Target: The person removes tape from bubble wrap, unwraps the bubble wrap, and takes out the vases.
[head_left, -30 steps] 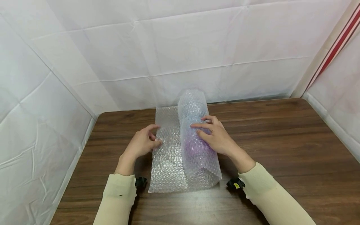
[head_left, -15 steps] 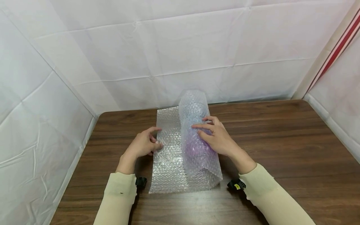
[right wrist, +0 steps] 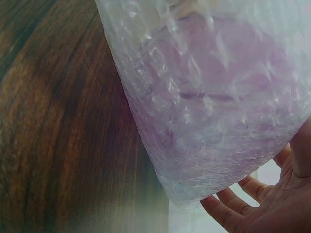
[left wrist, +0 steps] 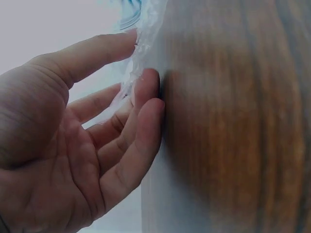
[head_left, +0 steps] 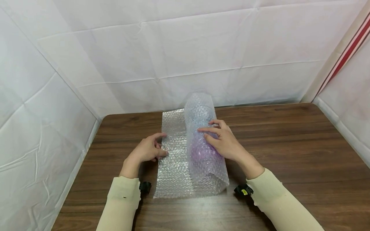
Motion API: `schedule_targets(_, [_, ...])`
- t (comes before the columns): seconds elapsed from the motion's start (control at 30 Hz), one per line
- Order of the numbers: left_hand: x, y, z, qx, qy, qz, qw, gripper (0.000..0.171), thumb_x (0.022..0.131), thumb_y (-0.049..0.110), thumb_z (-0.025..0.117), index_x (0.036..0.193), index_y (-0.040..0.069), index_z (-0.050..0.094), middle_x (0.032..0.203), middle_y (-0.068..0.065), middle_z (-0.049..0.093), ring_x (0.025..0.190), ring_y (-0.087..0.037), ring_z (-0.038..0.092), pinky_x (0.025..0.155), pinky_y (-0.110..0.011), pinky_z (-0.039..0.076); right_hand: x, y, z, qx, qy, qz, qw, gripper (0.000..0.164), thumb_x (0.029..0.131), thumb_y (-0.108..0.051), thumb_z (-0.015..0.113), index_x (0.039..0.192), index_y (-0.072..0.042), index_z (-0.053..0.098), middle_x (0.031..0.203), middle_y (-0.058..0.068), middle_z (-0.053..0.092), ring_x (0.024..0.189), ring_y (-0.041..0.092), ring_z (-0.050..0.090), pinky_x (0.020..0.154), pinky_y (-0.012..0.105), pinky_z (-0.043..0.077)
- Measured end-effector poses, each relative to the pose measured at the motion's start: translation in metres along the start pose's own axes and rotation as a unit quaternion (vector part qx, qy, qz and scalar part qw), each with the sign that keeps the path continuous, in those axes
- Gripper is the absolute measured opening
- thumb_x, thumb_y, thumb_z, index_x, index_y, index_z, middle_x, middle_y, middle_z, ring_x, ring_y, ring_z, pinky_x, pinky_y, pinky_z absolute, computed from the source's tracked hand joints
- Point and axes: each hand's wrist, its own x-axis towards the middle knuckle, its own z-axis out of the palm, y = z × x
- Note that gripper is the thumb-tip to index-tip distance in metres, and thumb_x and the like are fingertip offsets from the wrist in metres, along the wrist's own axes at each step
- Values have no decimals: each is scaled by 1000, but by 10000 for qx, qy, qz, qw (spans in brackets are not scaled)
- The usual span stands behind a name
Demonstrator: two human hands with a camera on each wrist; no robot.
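A sheet of clear bubble wrap (head_left: 173,170) lies on the table, its right part wound into a roll (head_left: 199,112). Inside the roll, something bluish at the far end and purple at the near end shows through; in the right wrist view the purple thing (right wrist: 218,63) looks rounded, its kind blurred by the bubbles. My left hand (head_left: 146,149) holds the sheet's left edge, thumb on top and some fingers curled below, as the left wrist view shows. My right hand (head_left: 224,141) rests on the roll's right side with its fingers spread.
The brown wood-grain table (head_left: 283,144) stretches to both sides. White cloth (head_left: 185,48) hangs behind it and at the left and right. Both wrists carry a small black device (head_left: 145,187) by the sleeve cuff.
My left hand has slid slightly toward me along the sheet's left edge. My right hand and the roll stay nearly in place; the head view has shifted a little.
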Motion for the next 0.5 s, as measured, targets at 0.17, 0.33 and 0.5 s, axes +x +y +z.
schedule_targets(0.17, [1, 0, 2, 1, -22, -54, 10000, 80, 87, 18, 85, 157, 22, 45, 82, -8, 61, 63, -19, 63, 59, -33, 58, 0, 0, -2, 6, -24, -7, 10000, 31, 104, -26, 59, 132, -29, 73, 155, 11, 36, 140, 36, 37, 107, 60, 39])
schedule_targets(0.33, [3, 2, 5, -18, -26, -170, 9999, 80, 86, 18, 86, 156, 22, 46, 79, -7, 62, 60, -18, 61, 58, -33, 58, -2, 1, -4, -28, -10, 0, 10000, 31, 104, -26, 59, 132, -30, 73, 155, 10, 36, 139, 36, 37, 107, 60, 39])
schedule_targets(0.5, [4, 4, 6, -25, 6, -240, 9997, 78, 86, 19, 86, 155, 23, 48, 80, -7, 60, 58, -17, 57, 57, -33, 58, -3, 3, -5, -85, 44, -36, 9999, 31, 104, -26, 59, 132, -29, 73, 155, 12, 36, 139, 39, 36, 107, 62, 37])
